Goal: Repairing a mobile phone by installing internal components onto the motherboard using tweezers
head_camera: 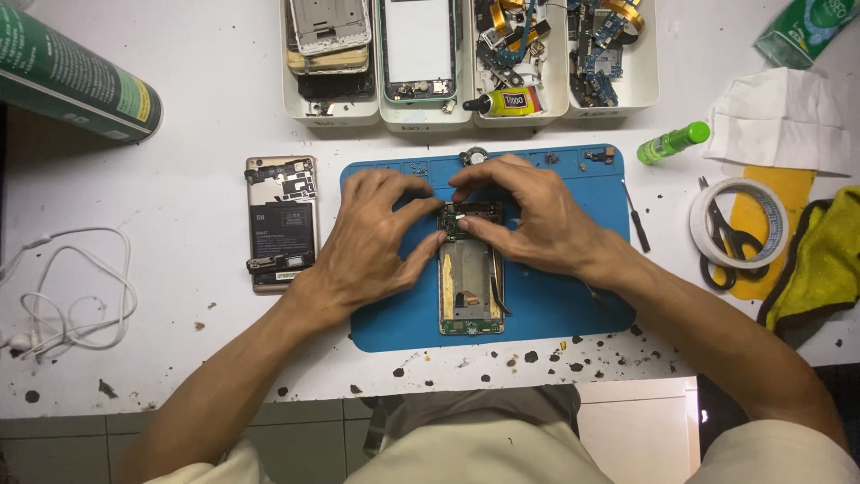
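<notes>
An opened phone frame with gold insides lies upright on a blue work mat. My left hand and my right hand meet over its top end, fingertips pinching a small dark circuit board there. A second opened phone, showing a black battery, lies on the white table left of the mat, apart from my left hand.
Several white trays of phone parts line the back edge, with a glue tube. Right of the mat lie a black tool, a green bottle, a tape roll with scissors and a yellow cloth. White earphones sit at left.
</notes>
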